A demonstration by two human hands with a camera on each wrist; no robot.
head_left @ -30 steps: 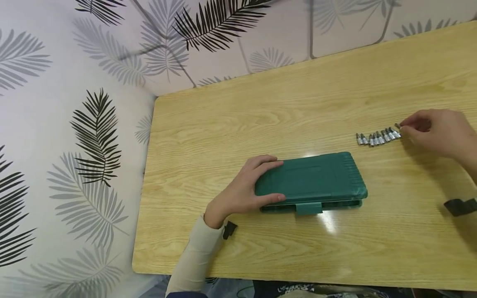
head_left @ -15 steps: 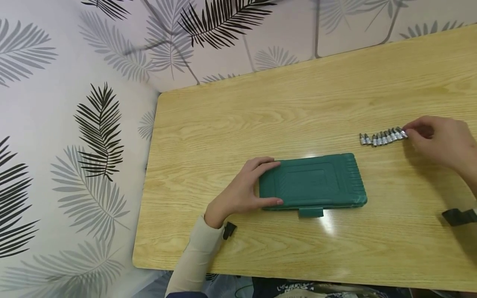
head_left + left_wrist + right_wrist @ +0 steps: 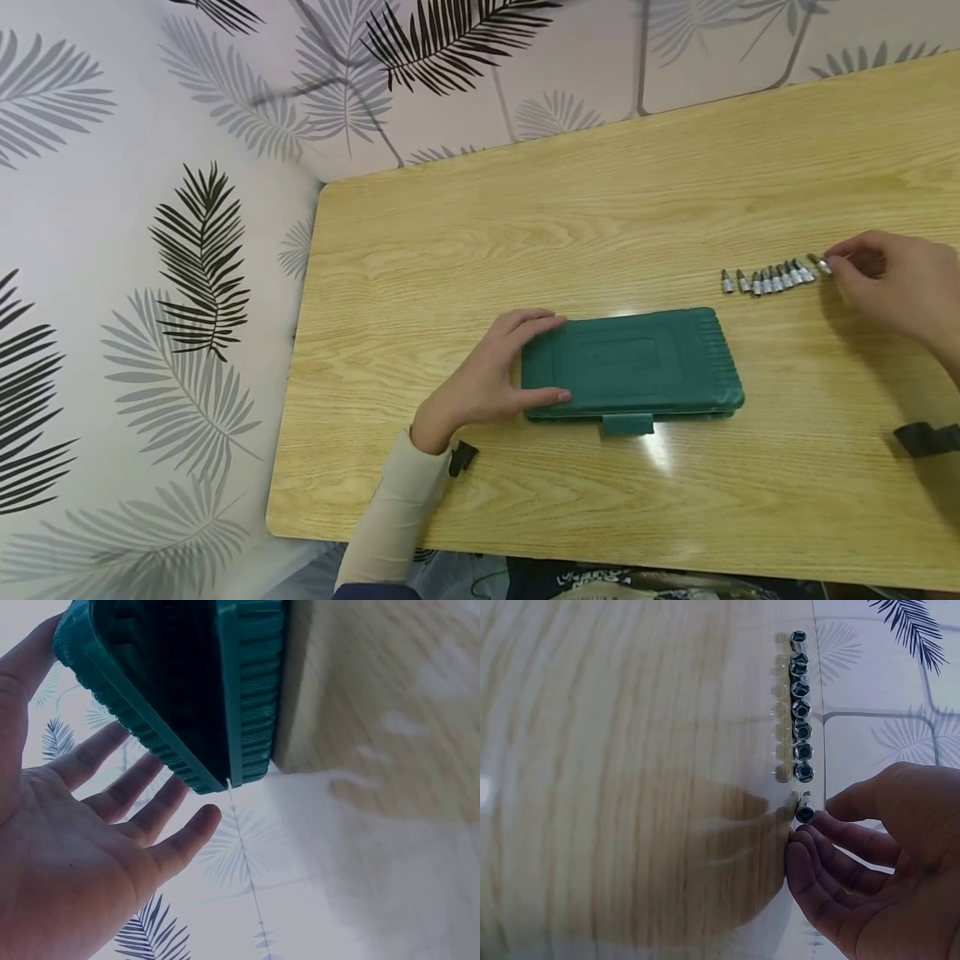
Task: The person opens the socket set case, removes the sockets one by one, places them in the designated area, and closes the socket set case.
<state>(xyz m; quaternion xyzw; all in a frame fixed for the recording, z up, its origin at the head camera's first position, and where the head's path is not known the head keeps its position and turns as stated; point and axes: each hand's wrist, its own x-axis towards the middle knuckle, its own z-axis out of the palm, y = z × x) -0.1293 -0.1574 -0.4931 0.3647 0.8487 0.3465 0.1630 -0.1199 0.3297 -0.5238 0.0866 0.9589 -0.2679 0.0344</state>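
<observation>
A green plastic case lies on the table with its lid slightly ajar along the front edge. My left hand spans the lid's left end, thumb at the front edge and fingers toward the back edge. In the left wrist view the gap between lid and base shows dark inside. To the right, several silver bit sockets stand in a slightly curved row. My right hand pinches the bit socket at the row's right end between thumb and fingertips. This one leans and sits a little apart from the others.
The wooden table meets a wall with leaf-patterned covering at the back and left. A black strap end hangs by the left wrist, another strap by the right.
The case lid has dropped from its wider gap, then risen slightly. My right hand has moved a little right, shifting its bit socket away from the row. The leftmost socket now stands apart.
</observation>
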